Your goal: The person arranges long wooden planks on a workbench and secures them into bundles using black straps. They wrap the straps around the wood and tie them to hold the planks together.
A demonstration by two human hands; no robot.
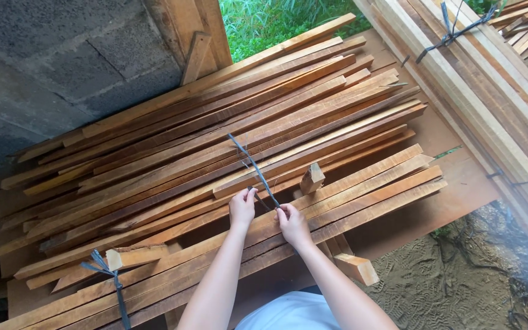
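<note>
My left hand (242, 206) and my right hand (291, 223) are side by side over a bundle of long wooden slats (362, 186). Both pinch a dark plastic strap (253, 164) whose free end rises up and away to the left across the loose slat pile (227, 122). The strap passes between my fingers close to the slats' top face. A short wooden offcut (311, 178) lies on the slats just right of my hands.
Another dark strap (114, 282) binds the same bundle at lower left. A second strapped stack of pale boards (478, 91) runs along the right. Grey block wall (50, 67) at left, grass (270, 21) beyond, sandy ground (459, 281) at lower right.
</note>
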